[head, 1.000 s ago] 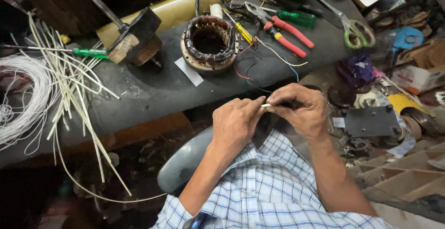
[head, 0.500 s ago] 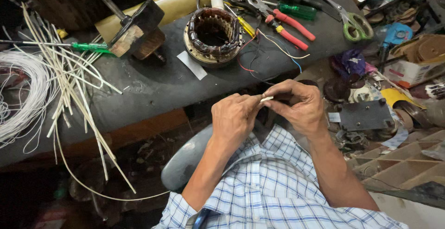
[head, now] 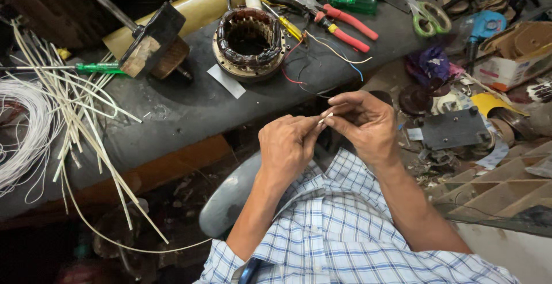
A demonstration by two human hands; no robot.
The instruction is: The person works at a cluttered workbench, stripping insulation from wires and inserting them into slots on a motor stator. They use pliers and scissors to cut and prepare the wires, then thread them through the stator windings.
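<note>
Both hands meet just near of the dark tabletop edge. The left hand and right hand pinch a thin pale sleeve between fingers; most of it is hidden, its material hard to tell. Far beyond lies a round copper-wound stator, with red-handled pliers at its right.

A dark bench carries a wound stator, a hammer, red-handled pliers, green-handled scissors, pale sleeving sticks and, apparently, white wire coils.
</note>
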